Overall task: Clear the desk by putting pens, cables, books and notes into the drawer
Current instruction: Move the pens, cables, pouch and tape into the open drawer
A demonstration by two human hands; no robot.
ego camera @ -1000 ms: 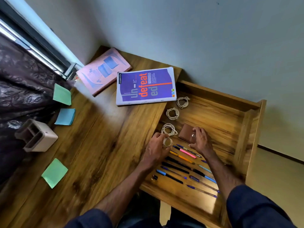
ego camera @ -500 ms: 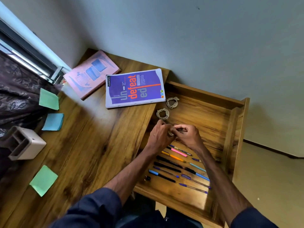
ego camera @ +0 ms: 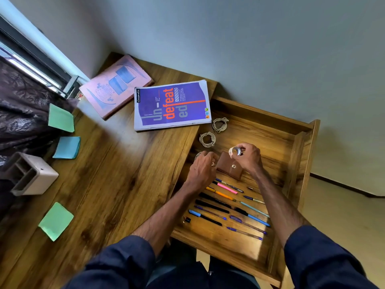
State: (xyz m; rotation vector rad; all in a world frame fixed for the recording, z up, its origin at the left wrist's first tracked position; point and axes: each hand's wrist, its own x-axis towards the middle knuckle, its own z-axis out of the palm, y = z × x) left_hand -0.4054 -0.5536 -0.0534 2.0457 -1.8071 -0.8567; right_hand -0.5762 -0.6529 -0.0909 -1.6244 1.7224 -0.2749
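The little tape roll has passed from the left hand to the right hand, now pinched above the brown wallet

Bare boards lie at the far right of the open wooden drawer. Coloured pens crowd its middle, a brown leather wallet sits just behind them, and coiled beige cables line its left side.

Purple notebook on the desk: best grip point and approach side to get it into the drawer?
Take the purple notebook by its near right corner, coming from the drawer side. It lies flat on the desk, but that corner seems to jut past the desk edge over the drawer: thumb on top, fingers under.
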